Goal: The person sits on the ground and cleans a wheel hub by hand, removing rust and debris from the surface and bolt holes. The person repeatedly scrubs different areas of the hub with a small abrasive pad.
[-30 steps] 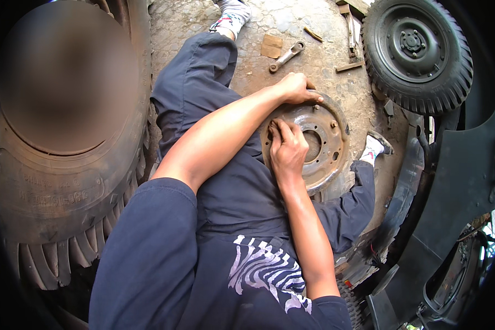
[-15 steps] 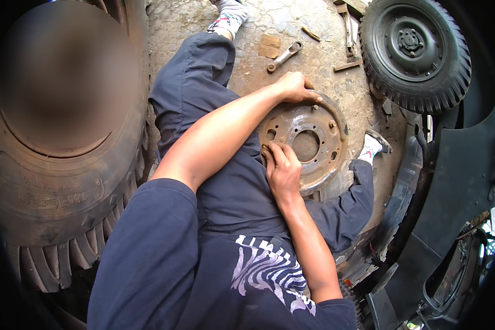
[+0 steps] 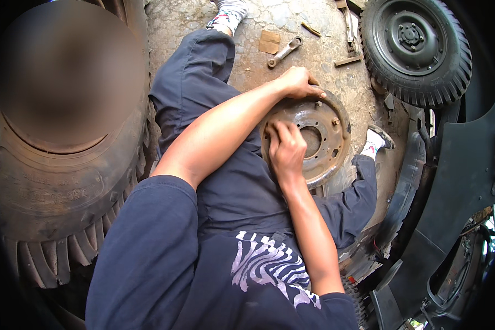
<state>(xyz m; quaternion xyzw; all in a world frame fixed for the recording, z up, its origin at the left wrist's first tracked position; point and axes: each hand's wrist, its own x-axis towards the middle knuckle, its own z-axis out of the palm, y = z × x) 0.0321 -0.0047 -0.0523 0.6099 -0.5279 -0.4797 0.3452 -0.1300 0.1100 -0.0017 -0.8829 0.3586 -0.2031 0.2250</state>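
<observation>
A round, rusty brake backing plate rests between my legs, with a wide centre hole, small bolt holes and a few studs. At its far edge my left hand is closed around the rim, thumb on the upper face. My right hand is closed, its bent fingers pressed to the left part of the plate's face, beside the centre hole. Whatever those fingers may pinch is hidden beneath them. Part of the plate's left side is covered by my right hand and my trouser leg.
Ahead on the rough floor lie a metal connecting rod, a brown cardboard scrap and a metal bar. A mounted wheel stands far right, above dark vehicle panels. A big worn tyre is close on the left.
My right hand has moved up the plate's face, away from its left edge, and its fingers are more curled. The left hand keeps its hold on the far rim.
</observation>
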